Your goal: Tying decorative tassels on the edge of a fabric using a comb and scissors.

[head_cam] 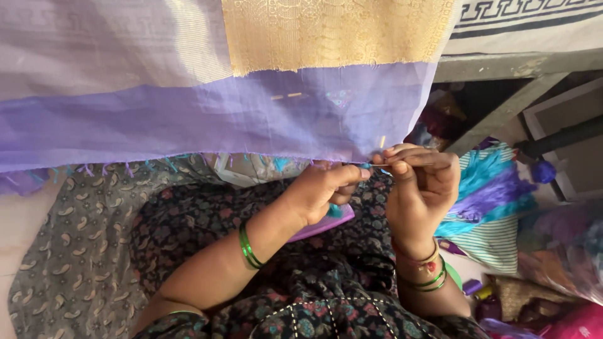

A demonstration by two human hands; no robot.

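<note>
We see a lilac cloth (pixel 207 119) with a gold woven band (pixel 333 31) hanging across the top of the view, its lower hem running from the left edge toward the middle right. Along that hem, short tassels (pixel 94 169) in purple and teal already hang in a row from the far left up to about where the hands are. We judge that stretch to be finished.

The left hand (pixel 323 191) is pinched shut on the hem just left of the cloth's lower right corner, thumb and forefinger closed on a bit of teal thread. The right hand (pixel 421 182) is closed too, its grip holding a thin needle (pixel 402 165) that lies nearly level, pointing toward the left hand's fingertips. The two hands are almost touching at the hem.

Since the hands work right at the corner of the cloth, we reckon little of this hem is left to do, perhaps only the last tassel or knot. We cannot tell whether the stitch in hand is begun or nearly tied, as the fingers hide it.

Under the left hand, on the lap covered by a dark floral garment (pixel 207 220), lies a flat purple thing (pixel 326 225), partly hidden. To the right, on the floor, a bundle of teal and purple yarn (pixel 490 188) rests on a striped cloth (pixel 502 238), with small spools (pixel 472 287) nearby.
</note>
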